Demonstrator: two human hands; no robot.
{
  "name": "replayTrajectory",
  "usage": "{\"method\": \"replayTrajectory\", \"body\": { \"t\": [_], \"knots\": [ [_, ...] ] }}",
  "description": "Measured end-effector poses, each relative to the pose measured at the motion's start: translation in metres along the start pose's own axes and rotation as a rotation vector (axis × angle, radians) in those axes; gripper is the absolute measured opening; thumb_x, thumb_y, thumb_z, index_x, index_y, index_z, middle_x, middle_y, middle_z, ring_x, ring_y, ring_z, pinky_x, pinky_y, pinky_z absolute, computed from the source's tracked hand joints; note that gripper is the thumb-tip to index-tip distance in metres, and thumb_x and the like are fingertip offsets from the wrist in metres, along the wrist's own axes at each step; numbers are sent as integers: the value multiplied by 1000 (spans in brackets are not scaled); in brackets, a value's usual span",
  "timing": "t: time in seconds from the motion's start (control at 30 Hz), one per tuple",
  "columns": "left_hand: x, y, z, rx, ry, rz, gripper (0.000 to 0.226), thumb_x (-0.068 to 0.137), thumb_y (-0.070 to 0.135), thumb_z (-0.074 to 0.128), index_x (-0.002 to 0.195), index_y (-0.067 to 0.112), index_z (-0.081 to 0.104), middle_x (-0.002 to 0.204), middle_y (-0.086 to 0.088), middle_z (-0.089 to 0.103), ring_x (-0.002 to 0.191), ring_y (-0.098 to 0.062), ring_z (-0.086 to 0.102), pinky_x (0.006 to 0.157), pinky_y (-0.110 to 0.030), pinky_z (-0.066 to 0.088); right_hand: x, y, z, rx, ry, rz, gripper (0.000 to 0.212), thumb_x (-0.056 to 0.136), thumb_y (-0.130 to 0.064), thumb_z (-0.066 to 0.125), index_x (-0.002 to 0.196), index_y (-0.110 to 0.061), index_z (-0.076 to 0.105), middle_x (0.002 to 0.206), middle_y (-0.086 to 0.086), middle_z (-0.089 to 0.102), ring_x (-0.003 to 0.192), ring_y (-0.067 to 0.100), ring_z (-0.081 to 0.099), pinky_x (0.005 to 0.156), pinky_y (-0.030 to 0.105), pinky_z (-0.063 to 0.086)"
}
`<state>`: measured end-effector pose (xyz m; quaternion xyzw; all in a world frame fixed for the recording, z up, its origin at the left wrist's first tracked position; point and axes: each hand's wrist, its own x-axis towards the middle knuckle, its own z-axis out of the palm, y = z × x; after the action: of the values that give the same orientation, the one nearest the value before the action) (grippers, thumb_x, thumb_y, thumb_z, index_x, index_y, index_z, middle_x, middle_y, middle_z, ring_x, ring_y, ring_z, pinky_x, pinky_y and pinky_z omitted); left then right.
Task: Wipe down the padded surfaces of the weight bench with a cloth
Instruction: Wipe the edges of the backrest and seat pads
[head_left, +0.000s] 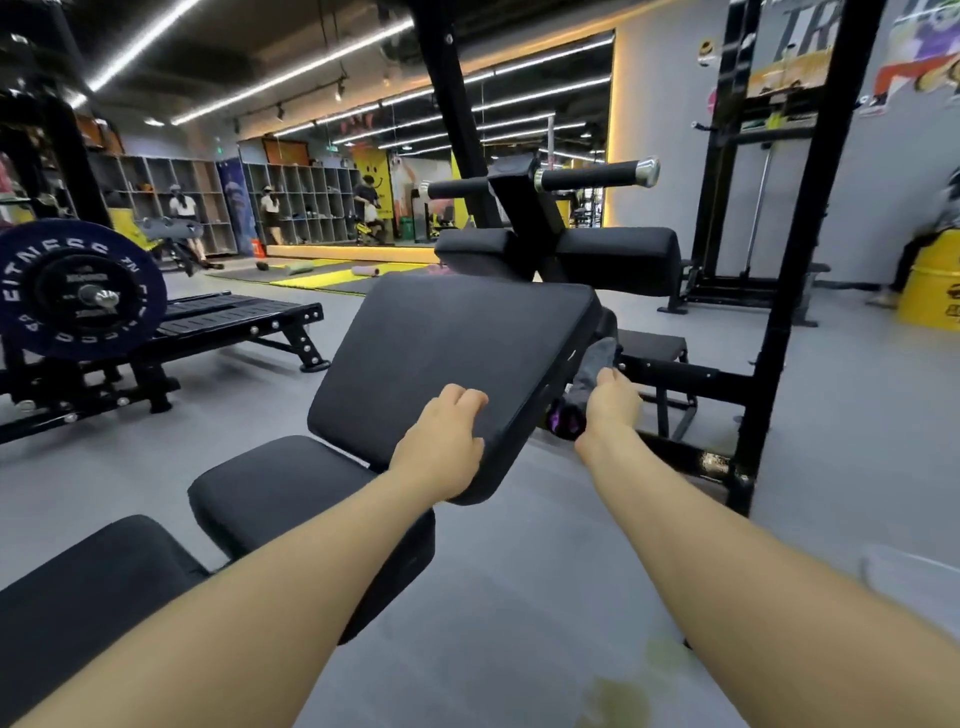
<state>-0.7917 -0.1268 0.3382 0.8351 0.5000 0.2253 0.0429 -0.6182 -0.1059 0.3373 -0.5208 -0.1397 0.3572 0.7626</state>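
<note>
While the left hand (441, 447) grips the near corner of the tilted back pad (447, 374), its fingers curl over the top face and the thumb side wraps under the edge. This large black pad belongs to the weight bench (291, 499) and slopes upward away from the camera. Just below it sits the seat pad (280, 488), and a further black pad (88, 587) lies nearer the viewer at lower left.

At the right side edge of the back pad, the right hand (610, 410) holds a grey cloth (595, 366), fingers closed around it. The cloth hangs against the pad's side, with a purple part (566, 422) showing just beneath the hand.

Beyond the back pad stand two black roller pads (618, 249) on an upright post, topped by a crossbar with a chromed end (647, 171). A black rack upright (800, 291) rises at right. To the left, a barbell plate (78, 291) sits beside a flat black frame. Yellow barrel (930, 291) stands far right on the grey floor (519, 597), and several people appear near the mirror wall.
</note>
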Motion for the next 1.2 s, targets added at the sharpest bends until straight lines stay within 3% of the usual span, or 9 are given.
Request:
{"method": "replayTrajectory", "body": {
  "t": [0.1, 0.23, 0.43, 0.73, 0.83, 0.93, 1.0, 1.13, 1.2],
  "knots": [
    [23, -4, 14, -25, 36, 55, 40, 96, 19, 43, 135, 21, 35, 137, 4, 32, 119, -19, 37, 89, -44, 45, 8, 2, 11, -37, 10, -185, 40, 97, -23, 44, 136, -28, 45, 130, -2, 34, 109, 21, 46, 96, 37, 43],
    [49, -3, 31, -39, 107, 112, 36, 98, 23, 38, 134, 19, 37, 134, 3, 36, 115, -19, 37, 87, -39, 44, 8, 29, 25, -305, 10, -370, 33, 95, -30, 49, 127, -25, 42, 128, 6, 26, 112, 30, 41, 98, 40, 39],
    [71, -9, 69, 79, 318, 145, 29, 97, 24, 38, 125, 21, 42, 125, 2, 41, 100, -22, 40, 75, -29, 33, 21, 54, 25, -364, -18, -510, 26, 97, -35, 41, 114, -16, 36, 109, 2, 22, 98, 31, 48, 86, 37, 43],
    [77, -19, 102, 15, 457, 134, 38, 92, 47, 14, 119, 31, 34, 119, 5, 37, 96, -21, 39, 81, -32, 30, 101, -17, 43, -363, 105, -420, 28, 100, -38, 30, 117, -16, 34, 120, 12, 28, 96, 32, 51, 78, 36, 42],
    [77, -20, 103, 0, 483, 139, 36, 92, 46, 16, 119, 31, 34, 119, 4, 39, 96, -21, 39, 81, -32, 30, 87, 2, 36, -328, 15, -483, 27, 100, -35, 33, 119, -16, 34, 118, 9, 29, 89, 26, 50, 81, 36, 43],
    [76, -20, 103, 6, 491, 131, 35, 92, 45, 17, 119, 31, 34, 120, 3, 40, 96, -23, 41, 81, -33, 32, 43, 52, 17, -413, -112, -570, 29, 99, -31, 38, 122, -14, 35, 112, 3, 26, 86, 20, 41, 75, 23, 31],
    [75, -19, 103, 2, 477, 123, 36, 92, 46, 15, 120, 32, 33, 120, 4, 39, 97, -22, 40, 81, -31, 30, 33, 61, 9, -466, -152, -559, 27, 99, -30, 38, 120, -14, 35, 111, 2, 25, 82, 19, 41, 73, 23, 30],
    [75, -20, 103, -16, 476, 132, 36, 92, 47, 14, 118, 32, 33, 118, 4, 38, 96, -21, 39, 82, -31, 29, 75, -1, 33, -393, 12, -515, 21, 100, -30, 35, 115, -16, 34, 115, 7, 27, 73, 21, 46, 74, 36, 43],
    [76, -21, 103, -31, 471, 138, 36, 91, 47, 13, 118, 33, 32, 118, 5, 37, 96, -19, 37, 83, -30, 29, 95, -29, 41, -368, 65, -457, 20, 101, -31, 33, 115, -17, 36, 118, 8, 27, 70, 19, 47, 62, 29, 43]
  ]
}}
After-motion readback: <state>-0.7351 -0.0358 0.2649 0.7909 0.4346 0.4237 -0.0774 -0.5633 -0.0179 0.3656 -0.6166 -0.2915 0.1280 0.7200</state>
